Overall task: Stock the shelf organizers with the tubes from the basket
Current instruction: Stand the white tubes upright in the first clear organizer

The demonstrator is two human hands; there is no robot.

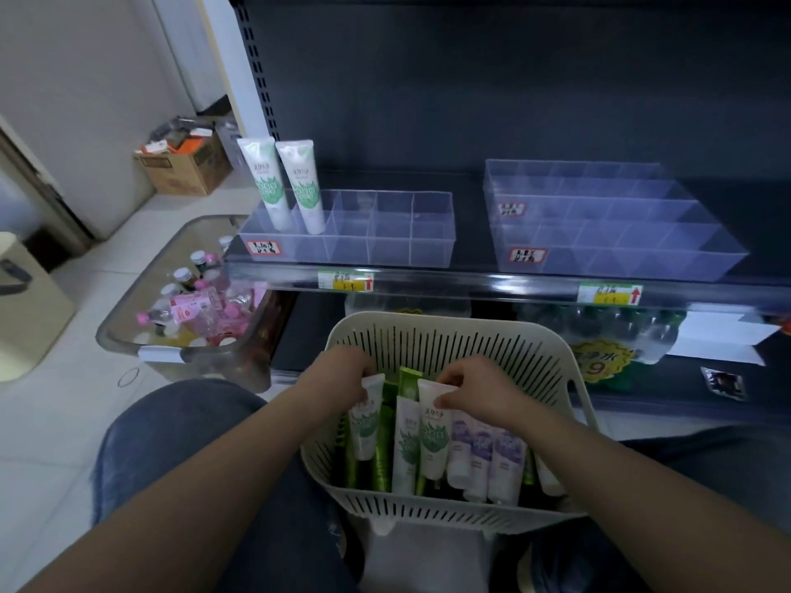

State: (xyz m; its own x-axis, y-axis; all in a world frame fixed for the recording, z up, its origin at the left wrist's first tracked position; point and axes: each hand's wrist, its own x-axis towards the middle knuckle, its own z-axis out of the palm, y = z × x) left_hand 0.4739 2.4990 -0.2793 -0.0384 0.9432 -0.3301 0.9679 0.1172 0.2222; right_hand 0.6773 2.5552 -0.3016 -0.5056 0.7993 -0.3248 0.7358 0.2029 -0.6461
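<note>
Left hand (342, 376) and right hand (473, 389) are each pinching a green-and-white tube (365, 421) (433, 434) inside the basket (445, 336).

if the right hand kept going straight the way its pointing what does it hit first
Probably the green tube just past the white tube that the right hand pinches; the left hand lies beyond. Depth is unclear.

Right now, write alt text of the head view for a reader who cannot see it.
In a white basket of tubes, the left hand grips one green-and-white tube, the right hand pinches a second tube. On the shelf, two matching tubes stand in the left organizer.
</note>
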